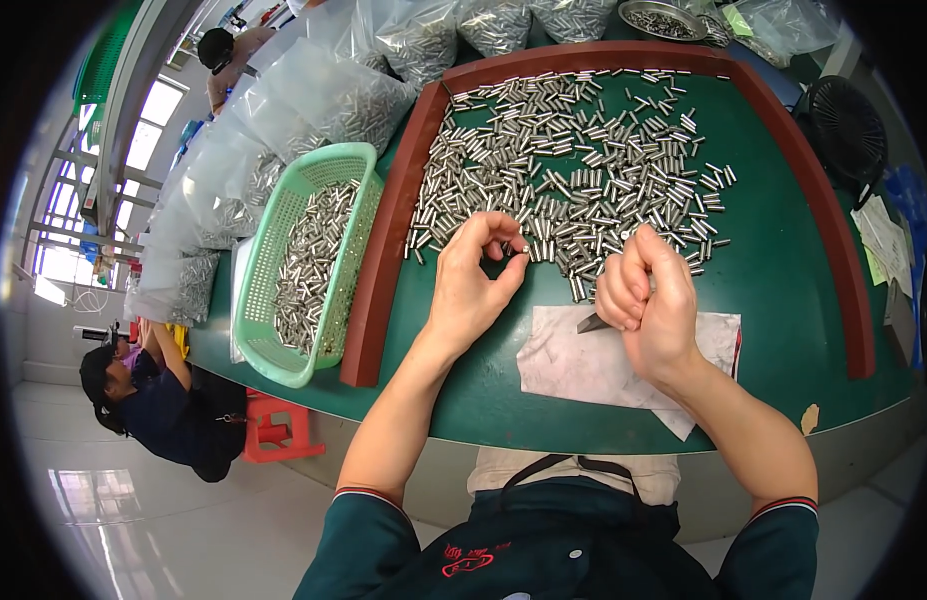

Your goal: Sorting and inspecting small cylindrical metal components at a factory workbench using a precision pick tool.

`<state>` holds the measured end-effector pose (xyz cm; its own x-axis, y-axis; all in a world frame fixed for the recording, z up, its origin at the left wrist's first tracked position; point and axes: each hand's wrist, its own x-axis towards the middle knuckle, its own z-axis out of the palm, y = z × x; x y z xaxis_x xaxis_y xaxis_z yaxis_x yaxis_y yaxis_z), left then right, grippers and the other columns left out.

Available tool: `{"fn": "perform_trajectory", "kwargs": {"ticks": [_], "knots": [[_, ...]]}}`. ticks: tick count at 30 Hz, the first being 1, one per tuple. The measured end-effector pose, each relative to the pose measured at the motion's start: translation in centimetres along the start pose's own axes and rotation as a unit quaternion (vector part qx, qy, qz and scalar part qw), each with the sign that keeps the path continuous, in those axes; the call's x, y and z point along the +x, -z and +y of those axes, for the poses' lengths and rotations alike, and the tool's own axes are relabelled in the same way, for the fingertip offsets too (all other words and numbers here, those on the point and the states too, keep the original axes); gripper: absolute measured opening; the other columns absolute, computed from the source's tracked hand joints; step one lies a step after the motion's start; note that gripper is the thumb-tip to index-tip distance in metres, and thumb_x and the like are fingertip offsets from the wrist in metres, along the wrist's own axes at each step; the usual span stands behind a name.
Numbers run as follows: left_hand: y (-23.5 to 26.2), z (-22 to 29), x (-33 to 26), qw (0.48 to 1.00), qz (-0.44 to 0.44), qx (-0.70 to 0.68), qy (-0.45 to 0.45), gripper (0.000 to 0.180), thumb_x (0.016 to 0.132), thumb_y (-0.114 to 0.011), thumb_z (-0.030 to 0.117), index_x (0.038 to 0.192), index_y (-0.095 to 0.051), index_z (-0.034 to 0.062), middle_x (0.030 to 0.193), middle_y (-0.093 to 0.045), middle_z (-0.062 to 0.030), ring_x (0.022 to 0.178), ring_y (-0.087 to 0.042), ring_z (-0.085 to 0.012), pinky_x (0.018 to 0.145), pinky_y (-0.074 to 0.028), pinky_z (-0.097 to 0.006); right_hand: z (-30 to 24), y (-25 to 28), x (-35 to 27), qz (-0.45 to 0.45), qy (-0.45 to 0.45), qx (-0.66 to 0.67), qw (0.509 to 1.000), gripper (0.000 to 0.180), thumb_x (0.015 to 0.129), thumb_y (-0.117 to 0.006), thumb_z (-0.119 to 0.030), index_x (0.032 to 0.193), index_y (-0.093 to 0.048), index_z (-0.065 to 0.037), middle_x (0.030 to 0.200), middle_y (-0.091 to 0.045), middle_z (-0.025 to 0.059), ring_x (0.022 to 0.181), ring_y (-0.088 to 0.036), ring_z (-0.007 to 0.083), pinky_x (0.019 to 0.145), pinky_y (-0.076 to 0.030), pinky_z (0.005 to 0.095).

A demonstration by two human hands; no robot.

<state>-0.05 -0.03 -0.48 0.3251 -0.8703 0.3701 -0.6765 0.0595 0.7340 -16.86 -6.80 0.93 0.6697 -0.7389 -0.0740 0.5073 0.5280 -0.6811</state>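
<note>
My left hand point(470, 280) is closed, its fingertips and thumb curled together around a small dark piece point(507, 249) too small to name. My right hand point(645, 300) is closed in a loose fist. From under its fingers sticks the end of a flat, dark grey tool point(590, 323); the rest is hidden in the palm. Both hands hover at the near edge of a wide spread of short silvery metal pins point(573, 165) on the green tabletop point(773, 260). Beneath the right hand lies a stained pale cloth point(568, 365).
Dark red wooden rails point(803, 190) border the pins on three sides. On the left stands a green plastic basket point(245, 290) of pins. Behind it are filled clear bags point(353, 105). A black fan point(846, 130) is at far right. Another person point(168, 405) sits left, near a red stool point(283, 430).
</note>
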Motion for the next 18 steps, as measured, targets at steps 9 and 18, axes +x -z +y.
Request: {"fn": "perform_trajectory", "kwargs": {"ticks": [9, 18], "knots": [[0.07, 0.11, 0.00, 0.999, 0.019, -0.033, -0.035, 0.027, 0.064, -0.060, -0.005, 0.088, -0.051, 0.0025, 0.076, -0.059, -0.0028, 0.065, -0.048, -0.0127, 0.061, -0.042, -0.024, 0.01, -0.14, 0.03, 0.001, 0.000, 0.003, 1.000, 0.042, 0.091, -0.033, -0.026, 0.052, -0.029, -0.010, 0.042, -0.028, -0.0012, 0.036, -0.020, 0.0061, 0.034, -0.018, 0.0208], [-0.03, 0.53, -0.27, 0.996, 0.006, -0.032, -0.078, 0.027, 0.063, -0.060, -0.005, 0.087, -0.050, 0.0034, 0.075, -0.058, -0.0030, 0.064, -0.047, -0.0143, 0.060, -0.041, -0.025, 0.05, -0.14, -0.11, 0.001, 0.001, 0.001, 1.000, 0.041, 0.091, -0.033, -0.025, 0.053, -0.029, -0.010, 0.042, -0.028, -0.0011, 0.036, -0.021, 0.0061, 0.034, -0.018, 0.0209]]}}
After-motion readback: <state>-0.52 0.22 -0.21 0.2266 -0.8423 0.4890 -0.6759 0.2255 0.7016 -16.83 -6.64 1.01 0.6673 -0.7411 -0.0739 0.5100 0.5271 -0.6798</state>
